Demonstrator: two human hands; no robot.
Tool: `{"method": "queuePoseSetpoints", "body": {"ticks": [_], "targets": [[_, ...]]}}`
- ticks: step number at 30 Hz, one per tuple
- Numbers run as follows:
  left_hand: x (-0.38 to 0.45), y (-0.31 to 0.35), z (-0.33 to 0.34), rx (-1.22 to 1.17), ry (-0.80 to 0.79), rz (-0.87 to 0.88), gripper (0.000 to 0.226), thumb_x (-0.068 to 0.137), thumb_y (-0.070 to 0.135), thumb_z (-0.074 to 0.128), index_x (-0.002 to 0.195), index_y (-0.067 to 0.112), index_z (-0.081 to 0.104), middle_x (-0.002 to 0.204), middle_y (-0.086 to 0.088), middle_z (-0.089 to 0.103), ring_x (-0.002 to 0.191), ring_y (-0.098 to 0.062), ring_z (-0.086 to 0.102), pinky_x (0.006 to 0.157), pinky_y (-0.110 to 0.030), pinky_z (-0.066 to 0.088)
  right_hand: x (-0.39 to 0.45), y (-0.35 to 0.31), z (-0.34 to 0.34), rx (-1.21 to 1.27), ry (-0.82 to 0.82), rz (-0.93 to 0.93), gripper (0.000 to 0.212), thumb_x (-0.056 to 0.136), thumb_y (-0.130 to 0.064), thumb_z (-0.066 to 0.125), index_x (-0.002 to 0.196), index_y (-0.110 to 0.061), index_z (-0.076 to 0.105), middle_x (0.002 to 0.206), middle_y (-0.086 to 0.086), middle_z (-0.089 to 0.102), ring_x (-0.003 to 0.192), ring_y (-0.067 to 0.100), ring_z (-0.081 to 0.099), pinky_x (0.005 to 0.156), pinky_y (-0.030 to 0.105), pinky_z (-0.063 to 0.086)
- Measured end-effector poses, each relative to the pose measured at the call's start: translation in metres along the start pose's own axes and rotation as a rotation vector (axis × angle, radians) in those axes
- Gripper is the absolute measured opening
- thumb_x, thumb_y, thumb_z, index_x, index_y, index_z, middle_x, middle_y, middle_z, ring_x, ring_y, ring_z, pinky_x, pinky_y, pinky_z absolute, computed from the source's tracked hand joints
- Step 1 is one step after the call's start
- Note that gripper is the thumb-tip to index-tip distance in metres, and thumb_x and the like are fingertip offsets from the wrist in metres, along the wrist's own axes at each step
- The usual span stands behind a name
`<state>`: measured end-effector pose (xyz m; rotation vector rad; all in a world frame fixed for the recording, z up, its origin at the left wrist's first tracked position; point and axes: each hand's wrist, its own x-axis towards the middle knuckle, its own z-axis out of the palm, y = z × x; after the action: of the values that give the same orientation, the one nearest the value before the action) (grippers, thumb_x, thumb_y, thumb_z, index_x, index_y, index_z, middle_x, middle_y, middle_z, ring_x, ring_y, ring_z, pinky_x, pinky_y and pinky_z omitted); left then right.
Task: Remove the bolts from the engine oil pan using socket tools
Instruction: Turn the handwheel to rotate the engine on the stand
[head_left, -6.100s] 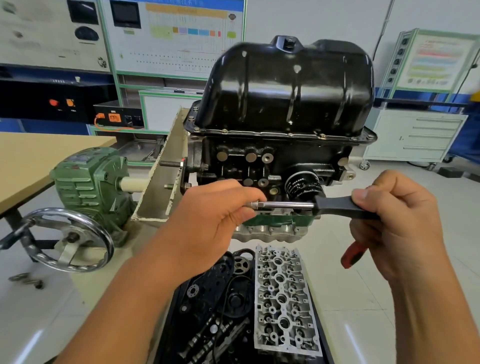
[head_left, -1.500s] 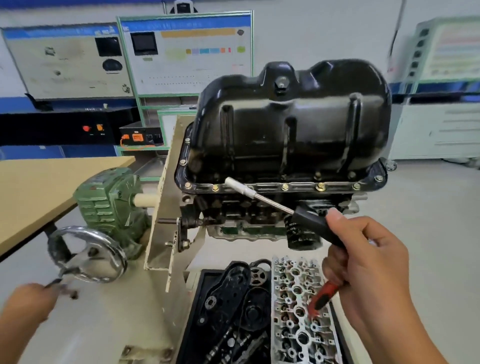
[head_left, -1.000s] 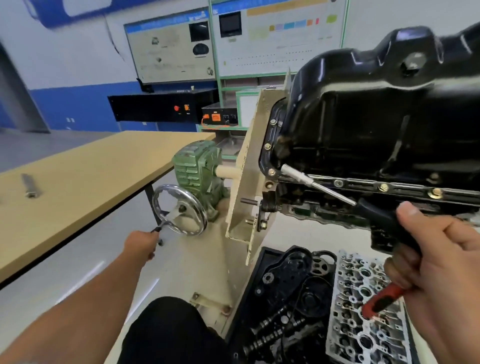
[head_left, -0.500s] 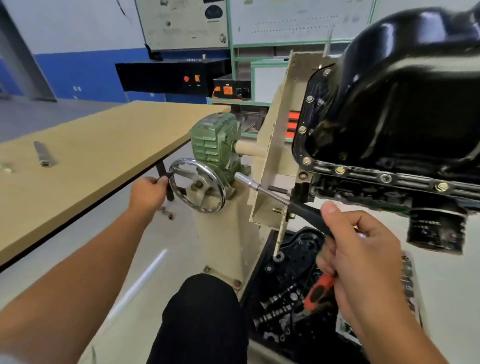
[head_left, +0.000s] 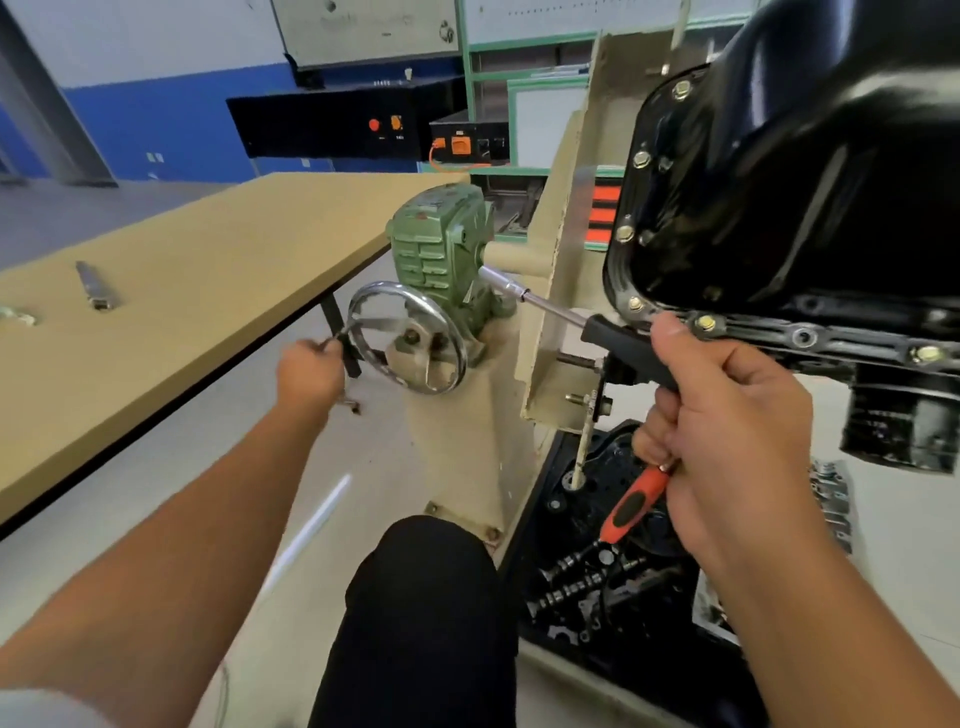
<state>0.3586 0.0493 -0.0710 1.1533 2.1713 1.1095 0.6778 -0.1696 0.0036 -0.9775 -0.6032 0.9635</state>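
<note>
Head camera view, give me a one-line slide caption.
Left hand cranks the engine stand's handwheel while right hand holds the socket driver beside the bolted oil pan.

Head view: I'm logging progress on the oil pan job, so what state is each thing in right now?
oil pan: on the engine, tilted, flange bolts in place.
socket driver: held, its socket end off the bolts, pointing toward the gearbox.
right hand: fingers curled round the socket driver's handle.
left hand: gripping the handwheel's crank handle.
handwheel: blurred.
green gearbox: mounted on the stand.
</note>
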Motion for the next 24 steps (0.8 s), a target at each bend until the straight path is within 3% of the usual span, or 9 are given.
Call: {"method": "queuePoseSetpoints", "body": {"ticks": [3, 5, 8, 10, 12, 14, 17, 20, 24], "targets": [[-0.023, -0.028, 0.029, 0.244, -0.154, -0.031, 0.039, 0.105, 0.031, 0.047, 0.107, -0.004, 0.062, 0.105, -0.025, 0.068, 0.093, -0.040, 0.065, 0.083, -0.046, 0.055, -0.002, -0.002, -0.008, -0.008, 0.012, 0.011, 0.042, 0.088, -0.032, 0.081, 0.058, -0.024, 0.052, 0.050, -0.001, 0.026, 0.052, 0.021, 0.016, 0.044, 0.027, 0.028], [-0.054, -0.031, 0.048, 0.225, -0.370, -0.103, 0.042, 0.106, 0.037, 0.047, 0.102, -0.002, 0.063, 0.094, -0.021, 0.069, 0.074, -0.032, 0.062, 0.069, -0.046, 0.056, -0.002, -0.005, -0.012, -0.011, 0.022, 0.019, 0.042, 0.088, -0.033, 0.081, 0.057, -0.025, 0.053, 0.048, -0.002, 0.027, 0.048, 0.019, 0.018, 0.044, 0.027, 0.028], [-0.088, -0.009, 0.053, -0.101, -0.594, -0.073, 0.038, 0.105, 0.043, 0.050, 0.080, 0.015, 0.055, 0.066, -0.005, 0.056, 0.049, -0.013, 0.043, 0.040, -0.022, 0.031, -0.002, -0.008, -0.016, -0.001, 0.040, 0.022, 0.044, 0.088, -0.033, 0.080, 0.055, -0.027, 0.053, 0.047, -0.004, 0.026, 0.045, 0.017, 0.018, 0.043, 0.027, 0.027], [-0.073, 0.016, 0.028, -0.309, -0.583, -0.017, 0.037, 0.104, 0.041, 0.052, 0.076, 0.017, 0.055, 0.061, -0.001, 0.054, 0.043, -0.009, 0.039, 0.037, -0.018, 0.023, -0.003, -0.008, -0.016, -0.002, 0.028, 0.028, 0.045, 0.089, -0.032, 0.079, 0.055, -0.026, 0.051, 0.047, -0.003, 0.025, 0.046, 0.017, 0.017, 0.043, 0.027, 0.026], [-0.045, 0.034, -0.003, -0.394, -0.437, 0.004, 0.035, 0.102, 0.040, 0.055, 0.077, 0.016, 0.060, 0.061, 0.000, 0.056, 0.041, -0.008, 0.038, 0.036, -0.018, 0.022, -0.006, -0.009, -0.018, 0.003, 0.003, 0.026, 0.045, 0.089, -0.030, 0.079, 0.056, -0.026, 0.049, 0.047, -0.004, 0.024, 0.048, 0.019, 0.014, 0.044, 0.027, 0.024], [-0.018, 0.029, -0.015, -0.333, -0.239, 0.005, 0.036, 0.099, 0.042, 0.058, 0.078, 0.013, 0.064, 0.064, -0.003, 0.059, 0.042, -0.012, 0.040, 0.039, -0.020, 0.025, -0.009, -0.011, -0.022, -0.005, -0.033, 0.007, 0.043, 0.090, -0.030, 0.078, 0.057, -0.027, 0.050, 0.047, -0.004, 0.023, 0.049, 0.019, 0.012, 0.044, 0.027, 0.022], [-0.001, -0.001, -0.002, 0.013, -0.084, 0.004, 0.046, 0.099, 0.041, 0.056, 0.082, 0.000, 0.067, 0.069, -0.015, 0.062, 0.050, -0.026, 0.048, 0.049, -0.029, 0.038, -0.012, -0.015, -0.029, -0.028, -0.029, -0.032, 0.041, 0.090, -0.032, 0.078, 0.059, -0.025, 0.051, 0.047, -0.004, 0.026, 0.041, 0.016, 0.019, 0.043, 0.024, 0.028], [-0.027, -0.028, 0.024, 0.256, -0.227, -0.033, 0.040, 0.102, 0.031, 0.054, 0.091, -0.005, 0.066, 0.087, -0.023, 0.069, 0.057, -0.032, 0.059, 0.054, -0.032, 0.046, -0.012, -0.020, -0.033, -0.023, -0.015, -0.036, 0.043, 0.087, -0.034, 0.080, 0.058, -0.022, 0.051, 0.048, -0.003, 0.024, 0.042, 0.017, 0.019, 0.044, 0.023, 0.028], [-0.088, -0.023, 0.055, 0.027, -0.534, -0.093, 0.042, 0.104, 0.045, 0.046, 0.090, 0.009, 0.061, 0.093, -0.015, 0.076, 0.053, -0.020, 0.065, 0.053, -0.024, 0.038, -0.017, -0.019, -0.031, -0.045, -0.030, -0.022, 0.036, 0.081, -0.036, 0.085, 0.060, -0.023, 0.059, 0.050, -0.002, 0.028, 0.041, 0.015, 0.021, 0.044, 0.024, 0.026]]}}
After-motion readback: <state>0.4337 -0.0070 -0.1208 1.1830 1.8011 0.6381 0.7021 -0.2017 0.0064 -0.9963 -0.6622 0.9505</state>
